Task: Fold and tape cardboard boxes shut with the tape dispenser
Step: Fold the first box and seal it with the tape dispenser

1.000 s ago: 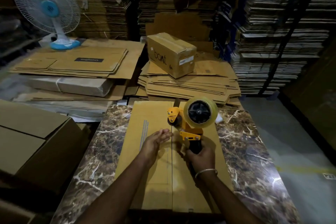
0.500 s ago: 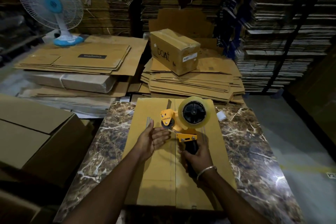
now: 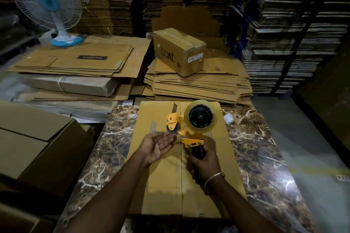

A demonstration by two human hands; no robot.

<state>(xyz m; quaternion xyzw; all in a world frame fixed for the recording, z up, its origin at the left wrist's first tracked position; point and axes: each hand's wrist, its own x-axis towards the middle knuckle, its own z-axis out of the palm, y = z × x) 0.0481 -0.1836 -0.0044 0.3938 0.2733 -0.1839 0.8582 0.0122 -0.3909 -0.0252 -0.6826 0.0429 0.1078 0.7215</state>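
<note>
Orange tape dispenser (image 3: 181,125); brown-veined marble table (image 3: 265,157); tan box (image 3: 161,185).

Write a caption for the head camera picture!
Right hand grips yellow tape dispenser over cardboard box; left hand open.

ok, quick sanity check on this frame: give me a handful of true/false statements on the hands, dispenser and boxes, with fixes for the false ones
1. The right hand grips the tape dispenser by its black handle. True.
2. The left hand is clenched in a fist. False: it is open, palm up, fingers by the dispenser's roller.
3. The cardboard box under the hands lies on a marble-patterned table. True.
4. The box printed "boAt" sits on the floor. False: it sits on stacked flat cardboard.
</note>
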